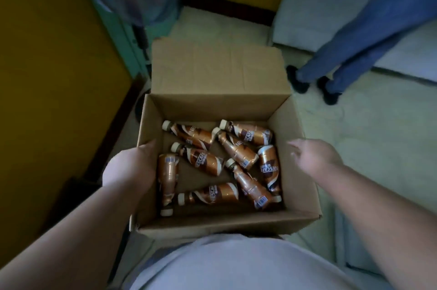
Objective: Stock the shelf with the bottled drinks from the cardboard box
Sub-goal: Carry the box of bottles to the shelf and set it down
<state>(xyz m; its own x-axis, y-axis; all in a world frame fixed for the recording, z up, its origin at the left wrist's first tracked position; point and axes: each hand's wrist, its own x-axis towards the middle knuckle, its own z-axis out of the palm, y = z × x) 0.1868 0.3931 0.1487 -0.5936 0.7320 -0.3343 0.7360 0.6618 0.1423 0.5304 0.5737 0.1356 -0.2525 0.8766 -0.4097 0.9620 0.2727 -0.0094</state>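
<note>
An open cardboard box (212, 103) is held up in front of my body. Several brown Nescafe bottles (208, 164) with white caps lie loose on its bottom, pointing different ways. My left hand (132, 166) grips the box's left wall, thumb on the rim. My right hand (312, 157) hovers just above the box's right wall, holding nothing, fingers loosely apart and blurred. No shelf is visible.
A yellow wall (47, 77) runs along the left with a teal door frame (113, 29). Another person's legs in blue jeans and dark shoes (331, 86) stand at the right on the pale floor, next to a white unit (307, 6).
</note>
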